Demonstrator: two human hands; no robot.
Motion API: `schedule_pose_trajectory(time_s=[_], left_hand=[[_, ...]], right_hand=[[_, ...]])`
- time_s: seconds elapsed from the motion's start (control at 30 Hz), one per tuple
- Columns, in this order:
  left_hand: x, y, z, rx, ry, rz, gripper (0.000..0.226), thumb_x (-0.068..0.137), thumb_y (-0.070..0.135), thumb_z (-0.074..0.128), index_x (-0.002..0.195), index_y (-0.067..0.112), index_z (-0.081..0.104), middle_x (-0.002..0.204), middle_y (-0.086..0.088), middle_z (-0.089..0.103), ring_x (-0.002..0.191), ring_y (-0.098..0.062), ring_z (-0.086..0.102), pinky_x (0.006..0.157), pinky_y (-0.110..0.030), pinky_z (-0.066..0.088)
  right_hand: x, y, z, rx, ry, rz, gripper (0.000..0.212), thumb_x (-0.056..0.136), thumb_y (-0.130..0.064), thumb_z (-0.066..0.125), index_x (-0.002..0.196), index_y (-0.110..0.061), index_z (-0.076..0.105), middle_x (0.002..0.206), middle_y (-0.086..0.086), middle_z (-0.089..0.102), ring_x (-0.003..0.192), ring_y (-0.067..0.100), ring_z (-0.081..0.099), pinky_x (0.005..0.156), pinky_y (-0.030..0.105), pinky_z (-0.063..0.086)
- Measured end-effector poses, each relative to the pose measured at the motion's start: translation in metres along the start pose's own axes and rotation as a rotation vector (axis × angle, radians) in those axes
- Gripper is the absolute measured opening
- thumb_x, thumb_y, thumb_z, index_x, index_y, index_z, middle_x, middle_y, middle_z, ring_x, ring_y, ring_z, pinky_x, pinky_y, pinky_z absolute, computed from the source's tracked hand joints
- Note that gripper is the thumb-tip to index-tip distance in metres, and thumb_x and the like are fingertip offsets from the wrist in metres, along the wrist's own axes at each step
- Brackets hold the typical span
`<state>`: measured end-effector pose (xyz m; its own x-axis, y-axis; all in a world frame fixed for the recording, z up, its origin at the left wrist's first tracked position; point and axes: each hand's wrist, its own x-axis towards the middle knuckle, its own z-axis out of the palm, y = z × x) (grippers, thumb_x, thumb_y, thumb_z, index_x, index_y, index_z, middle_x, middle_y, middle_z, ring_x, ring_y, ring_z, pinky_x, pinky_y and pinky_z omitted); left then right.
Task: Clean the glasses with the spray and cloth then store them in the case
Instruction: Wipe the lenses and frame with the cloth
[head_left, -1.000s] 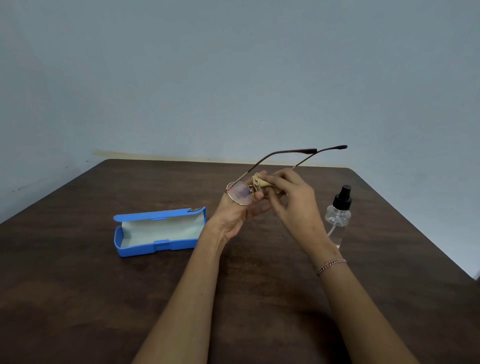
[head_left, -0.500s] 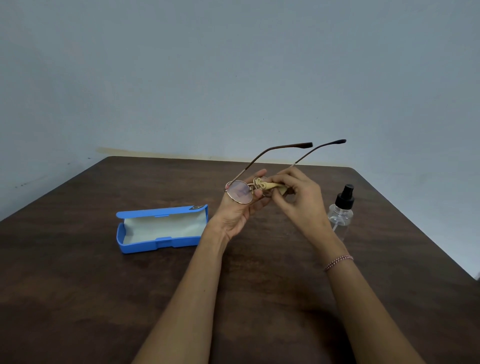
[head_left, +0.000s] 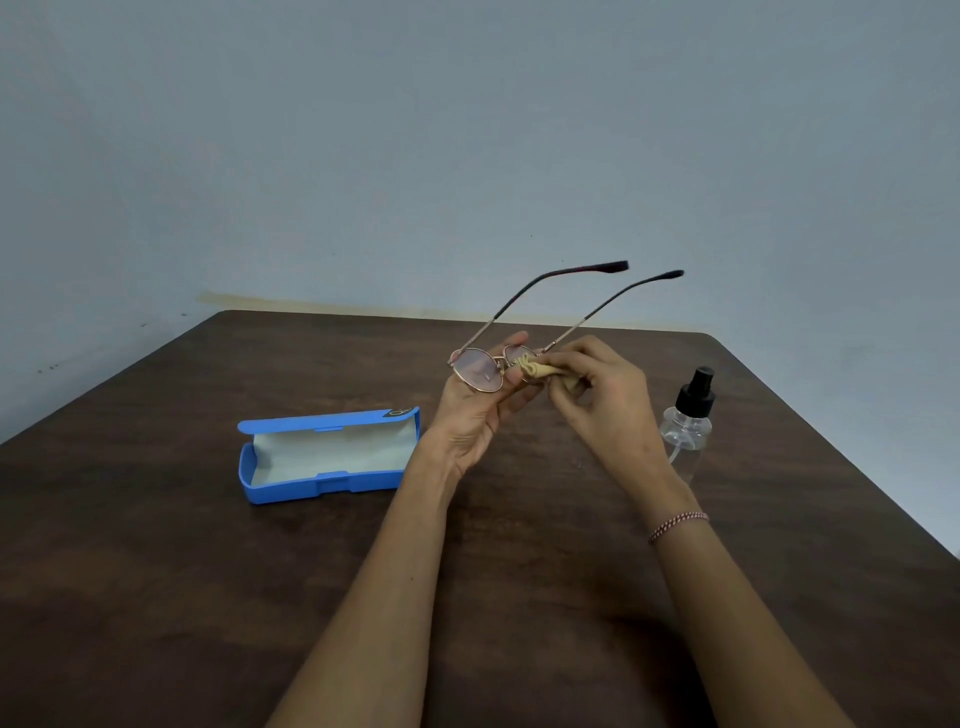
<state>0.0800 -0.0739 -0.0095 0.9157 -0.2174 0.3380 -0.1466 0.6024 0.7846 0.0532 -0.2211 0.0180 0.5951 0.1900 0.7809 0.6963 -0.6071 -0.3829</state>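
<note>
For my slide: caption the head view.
Left hand holds gold wire-rimmed glasses while right hand presses beige cloth to one lens.

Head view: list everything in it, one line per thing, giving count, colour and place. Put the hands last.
Glasses: one, gold rims with dark temple tips, held above the table, temples unfolded and pointing away.
Cloth: one, beige, bunched against the lens nearer the right hand.
Case: one, blue with pale lining, lying open on the table, left of the hands.
Spray bottle: one, clear with black top, upright on the table, right of the hands.
Table: one, dark brown.
Wall: pale blue-grey, behind the table.
Bracelet: one, red and white, on the right wrist.
Left hand: holds the glasses.
Right hand: pinches the cloth.
</note>
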Motion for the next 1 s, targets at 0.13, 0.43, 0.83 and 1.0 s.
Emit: schedule_pose_trajectory(time_s=[0.13,0.43,0.83,1.0], left_hand=[[-0.0006,0.0013,0.0001,-0.034,0.0,0.013,0.08,0.046,0.031,0.093,0.114,0.008,0.059,0.094,-0.007,0.071,0.089,-0.019,0.069,0.074,-0.026,0.056],[-0.0003,0.0016,-0.0032,-0.042,0.026,0.014,0.074,0.049,0.032,0.092,0.112,0.01,0.062,0.098,-0.009,0.072,0.092,-0.019,0.069,0.079,-0.027,0.057],[-0.002,-0.0015,-0.0028,0.072,0.0,-0.062,0.066,0.052,0.035,0.089,0.11,0.013,0.067,0.105,-0.009,0.071,0.097,-0.02,0.068,0.084,-0.031,0.057],[-0.0001,-0.0055,-0.0025,0.142,0.029,-0.068,0.051,0.065,0.025,0.078,0.112,0.013,0.066,0.106,-0.009,0.07,0.103,-0.024,0.065,0.078,-0.03,0.057]], right_hand=[[-0.0017,-0.003,0.0021,0.018,-0.02,-0.04,0.03,0.081,0.006,0.062,0.105,-0.011,0.07,0.093,0.001,0.058,0.083,0.012,0.053,0.072,0.013,0.043],[-0.0018,-0.0011,0.0004,-0.104,0.023,-0.062,0.031,0.079,0.008,0.064,0.103,-0.011,0.072,0.091,0.005,0.059,0.085,0.018,0.054,0.071,0.024,0.049],[-0.0006,-0.0048,-0.0015,-0.096,0.034,0.02,0.026,0.083,0.001,0.065,0.107,-0.009,0.07,0.095,0.002,0.064,0.083,0.009,0.058,0.076,0.025,0.052],[-0.0017,-0.0086,0.002,-0.167,0.057,0.078,0.027,0.083,0.002,0.062,0.106,-0.008,0.07,0.097,0.002,0.065,0.088,0.017,0.062,0.078,0.03,0.053]])
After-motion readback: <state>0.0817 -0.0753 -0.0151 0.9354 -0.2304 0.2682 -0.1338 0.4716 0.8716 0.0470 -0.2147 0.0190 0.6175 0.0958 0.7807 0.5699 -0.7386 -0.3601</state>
